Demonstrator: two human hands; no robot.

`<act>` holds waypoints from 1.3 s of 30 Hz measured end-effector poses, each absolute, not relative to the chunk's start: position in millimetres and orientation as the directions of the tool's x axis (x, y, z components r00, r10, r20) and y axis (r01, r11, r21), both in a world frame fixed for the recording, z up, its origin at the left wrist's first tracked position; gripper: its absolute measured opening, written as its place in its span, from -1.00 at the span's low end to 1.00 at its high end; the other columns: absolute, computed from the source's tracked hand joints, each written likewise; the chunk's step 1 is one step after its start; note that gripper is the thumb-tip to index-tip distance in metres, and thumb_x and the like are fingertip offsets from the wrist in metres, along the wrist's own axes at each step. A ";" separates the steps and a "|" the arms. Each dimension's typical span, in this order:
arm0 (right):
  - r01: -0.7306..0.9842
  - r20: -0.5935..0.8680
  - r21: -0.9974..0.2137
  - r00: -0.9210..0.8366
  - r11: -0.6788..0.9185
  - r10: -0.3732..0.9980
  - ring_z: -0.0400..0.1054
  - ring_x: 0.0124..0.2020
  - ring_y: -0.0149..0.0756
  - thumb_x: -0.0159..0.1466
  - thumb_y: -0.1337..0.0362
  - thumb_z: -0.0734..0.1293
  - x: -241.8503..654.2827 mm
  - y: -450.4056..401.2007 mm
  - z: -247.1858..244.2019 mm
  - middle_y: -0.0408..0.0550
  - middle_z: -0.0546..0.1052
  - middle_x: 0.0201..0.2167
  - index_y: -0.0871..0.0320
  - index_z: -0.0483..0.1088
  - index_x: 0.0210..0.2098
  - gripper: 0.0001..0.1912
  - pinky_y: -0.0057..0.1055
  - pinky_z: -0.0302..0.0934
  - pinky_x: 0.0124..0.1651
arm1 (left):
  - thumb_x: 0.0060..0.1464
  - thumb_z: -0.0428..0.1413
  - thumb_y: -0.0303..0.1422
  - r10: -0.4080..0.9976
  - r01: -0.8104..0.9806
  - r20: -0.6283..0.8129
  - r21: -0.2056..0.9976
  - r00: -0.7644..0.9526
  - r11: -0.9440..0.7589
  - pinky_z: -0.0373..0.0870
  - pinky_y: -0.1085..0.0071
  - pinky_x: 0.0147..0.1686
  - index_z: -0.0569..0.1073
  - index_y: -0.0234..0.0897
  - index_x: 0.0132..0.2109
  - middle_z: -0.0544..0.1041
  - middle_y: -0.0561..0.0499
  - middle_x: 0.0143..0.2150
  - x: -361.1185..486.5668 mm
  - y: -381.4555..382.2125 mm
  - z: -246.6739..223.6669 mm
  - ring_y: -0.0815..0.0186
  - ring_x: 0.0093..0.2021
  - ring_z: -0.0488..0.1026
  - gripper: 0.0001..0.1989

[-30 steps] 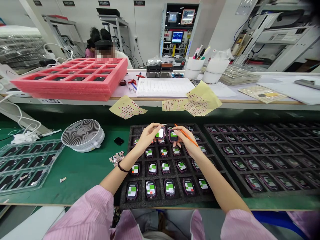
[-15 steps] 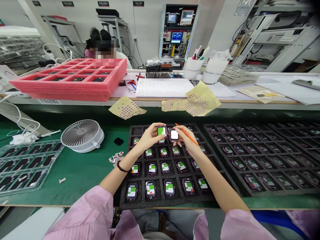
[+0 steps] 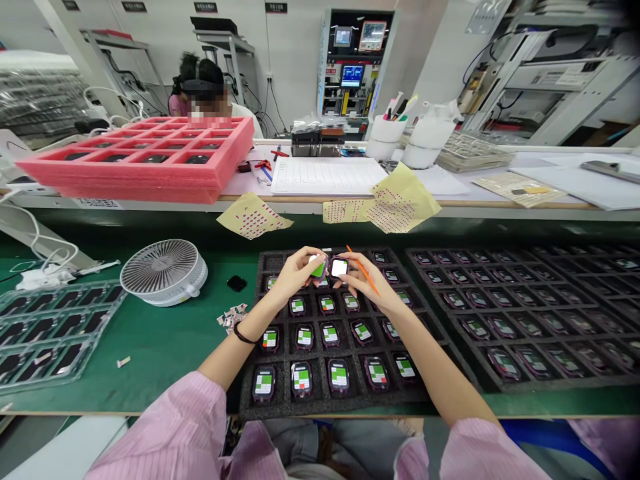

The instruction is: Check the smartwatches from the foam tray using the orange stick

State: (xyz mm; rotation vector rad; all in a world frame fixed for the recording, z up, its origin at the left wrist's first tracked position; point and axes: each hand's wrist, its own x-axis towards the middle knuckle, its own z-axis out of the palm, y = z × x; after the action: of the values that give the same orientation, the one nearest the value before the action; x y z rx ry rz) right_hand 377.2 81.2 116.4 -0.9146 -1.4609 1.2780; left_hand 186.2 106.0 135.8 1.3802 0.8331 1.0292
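Observation:
My left hand [image 3: 297,270] grips a smartwatch body [image 3: 319,268] whose lit screen shows green and white. Close beside it, my right hand [image 3: 361,275] holds a second smartwatch body [image 3: 339,268] with a plain white screen. An orange stick-like tool [image 3: 364,271] is also tucked in my right hand, slanting across the fingers. Both watches are above a black foam tray [image 3: 315,363], where several more watches lie in square pockets, most with green and white screens lit. I cannot tell whether the two held watches touch.
Another black foam tray [image 3: 480,343] of watches lies to the right. On the left are a round grey fan [image 3: 164,270], a clear plastic tray [image 3: 93,357] and small stickers [image 3: 233,317]. A pink foam tray [image 3: 150,177] stands on the shelf, with a person [image 3: 210,87] behind it.
Both hands have shifted slightly left with their watches. The left watch has tilted, and my left thumb now lies over its screen. The orange tool has swung to a steeper slant.

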 end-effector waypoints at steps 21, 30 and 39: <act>-0.089 0.128 -0.989 -0.121 0.118 0.984 0.34 -0.64 -0.49 0.08 0.13 0.44 380.9 82.8 118.8 -0.19 0.43 -0.43 0.11 0.34 -0.20 -0.65 -0.59 -0.06 -0.72 | 0.09 0.08 -0.16 0.922 -0.032 0.087 0.996 0.376 -0.081 0.15 0.60 -0.66 0.40 -0.31 -0.12 0.49 0.03 -0.41 187.8 100.6 144.3 0.46 -0.57 0.39 -0.68; -0.090 0.102 -0.992 -0.158 0.088 0.982 0.32 -0.61 -0.48 -0.02 0.23 0.50 378.9 81.7 122.1 -0.19 0.44 -0.40 0.08 0.32 -0.17 -0.55 -0.57 -0.08 -0.68 | 0.10 0.07 -0.20 0.928 0.007 0.100 0.994 0.359 -0.110 0.19 0.59 -0.64 0.41 -0.29 -0.13 0.50 0.02 -0.34 184.6 99.6 148.1 0.46 -0.53 0.40 -0.72; -0.100 0.004 -0.995 0.050 0.009 0.999 0.06 -0.73 -0.59 0.02 0.08 0.46 382.3 85.9 118.2 -0.27 0.30 -0.60 0.14 0.37 -0.41 -0.69 -0.57 -0.16 -0.73 | 0.09 0.08 -0.18 0.921 -0.006 0.077 0.997 0.381 -0.081 0.17 0.59 -0.65 0.40 -0.30 -0.11 0.50 0.03 -0.39 185.2 101.8 144.8 0.46 -0.56 0.40 -0.70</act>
State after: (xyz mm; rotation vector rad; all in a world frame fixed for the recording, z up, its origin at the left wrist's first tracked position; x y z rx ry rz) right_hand 382.3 85.9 118.2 -1.1536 -1.1018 1.2140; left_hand 185.2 101.8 144.8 1.4352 0.8828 0.9657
